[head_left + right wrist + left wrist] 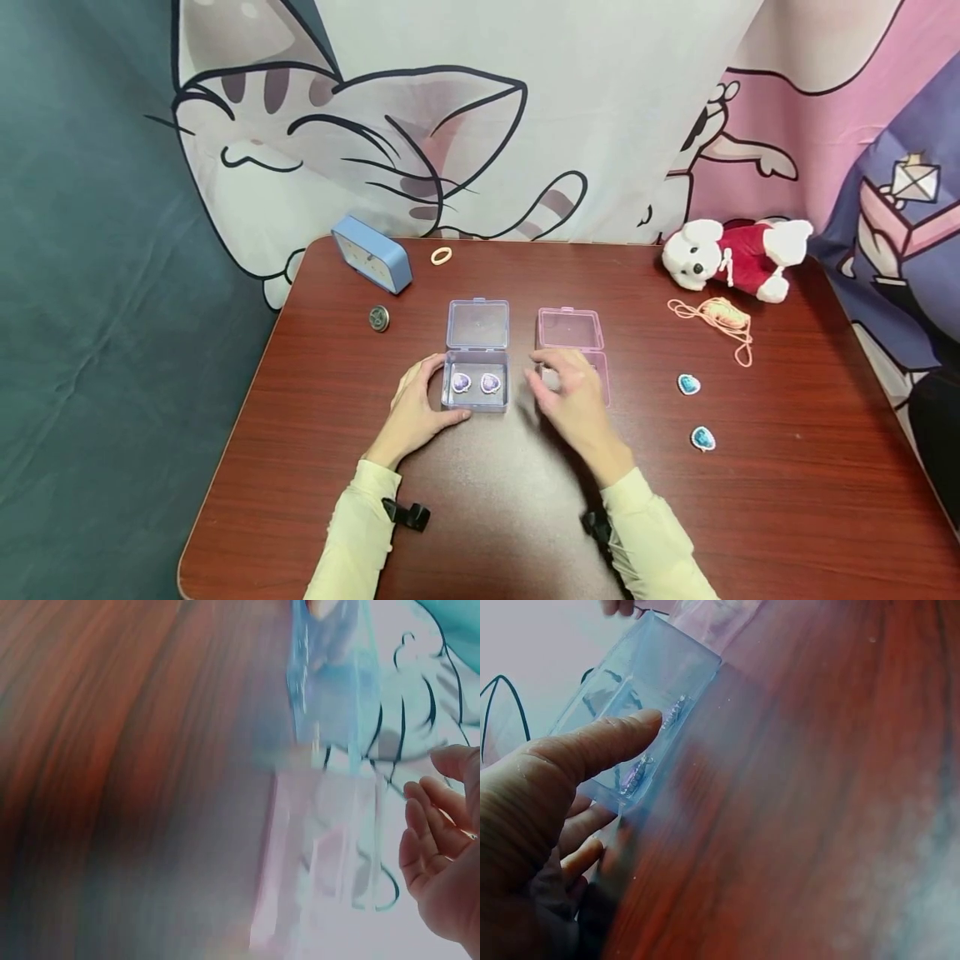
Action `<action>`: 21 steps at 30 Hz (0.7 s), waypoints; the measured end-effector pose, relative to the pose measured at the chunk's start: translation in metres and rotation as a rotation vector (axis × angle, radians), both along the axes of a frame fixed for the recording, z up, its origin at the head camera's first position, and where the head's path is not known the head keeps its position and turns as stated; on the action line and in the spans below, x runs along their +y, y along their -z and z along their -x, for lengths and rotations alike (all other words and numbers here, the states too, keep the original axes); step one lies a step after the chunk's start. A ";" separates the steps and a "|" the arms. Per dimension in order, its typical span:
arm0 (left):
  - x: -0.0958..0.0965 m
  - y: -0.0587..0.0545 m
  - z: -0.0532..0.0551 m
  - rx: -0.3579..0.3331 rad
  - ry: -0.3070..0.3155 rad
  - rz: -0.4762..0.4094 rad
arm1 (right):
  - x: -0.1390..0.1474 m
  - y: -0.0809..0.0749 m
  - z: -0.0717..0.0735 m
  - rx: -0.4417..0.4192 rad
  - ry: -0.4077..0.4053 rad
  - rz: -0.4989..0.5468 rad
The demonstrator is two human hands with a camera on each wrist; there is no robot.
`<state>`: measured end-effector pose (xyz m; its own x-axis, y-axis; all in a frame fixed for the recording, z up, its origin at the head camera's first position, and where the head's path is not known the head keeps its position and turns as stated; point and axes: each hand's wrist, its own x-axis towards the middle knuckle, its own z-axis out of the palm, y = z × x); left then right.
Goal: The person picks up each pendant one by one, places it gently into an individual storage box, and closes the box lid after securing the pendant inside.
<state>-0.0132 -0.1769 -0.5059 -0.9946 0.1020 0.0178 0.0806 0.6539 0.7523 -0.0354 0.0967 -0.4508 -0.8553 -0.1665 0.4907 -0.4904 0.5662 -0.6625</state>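
Observation:
A clear blue plastic box stands on the table with its lid raised. In it lie two purple gem pieces with pale edges, side by side. My left hand grips this box at its left side, the thumb along the front wall and the fingers by the left wall. To its right is a clear pink box, also with its lid up. Over the pink box hovers my right hand, fingers loosely bent and nothing between them in the right wrist view. It hides much of that box's inside.
Two blue gem pieces lie at the right, below a bundle of peach cord and a white plush toy in red. A blue clock, a peach ring and a round metal piece sit back left.

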 end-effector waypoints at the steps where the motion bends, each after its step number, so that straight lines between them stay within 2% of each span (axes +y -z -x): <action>1: 0.001 0.000 0.000 -0.001 0.001 -0.001 | 0.008 -0.001 0.000 0.013 0.018 0.008; 6: 0.002 -0.001 0.001 -0.017 0.003 -0.010 | 0.053 -0.002 -0.005 0.035 0.132 0.004; 10: 0.001 -0.004 0.000 -0.044 0.011 -0.032 | 0.086 0.006 -0.012 0.041 0.220 -0.015; 15: -0.002 -0.010 -0.004 -0.091 0.028 -0.079 | 0.115 0.015 -0.027 0.006 0.290 -0.059; 18: -0.002 -0.019 -0.009 -0.090 0.030 -0.112 | 0.129 0.018 -0.036 -0.019 0.326 -0.074; 21: 0.002 -0.034 -0.013 -0.036 0.030 -0.136 | 0.140 0.020 -0.044 -0.034 0.357 -0.077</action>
